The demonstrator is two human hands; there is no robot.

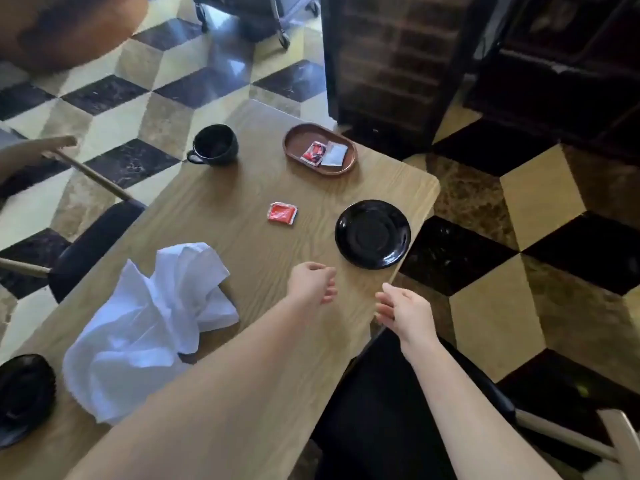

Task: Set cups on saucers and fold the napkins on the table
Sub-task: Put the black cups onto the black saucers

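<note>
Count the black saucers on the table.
2. One saucer lies near the table's right edge, ahead of the hands; the other saucer sits at the near left corner, partly cut off by the frame. Neither holds a cup.

Surface [242, 188]: light wood grain. Cup [215, 145] and saucer [372, 233]: glossy black. Napkin [149, 327]: plain white. Loose packet [282, 213]: red-orange, white edges. Oval tray [294, 138]: brown wood, holding one red-black packet [314, 153] and one grey-white packet [334, 154]. Floor [114, 109]: cube pattern in cream, tan, black marble.
</note>
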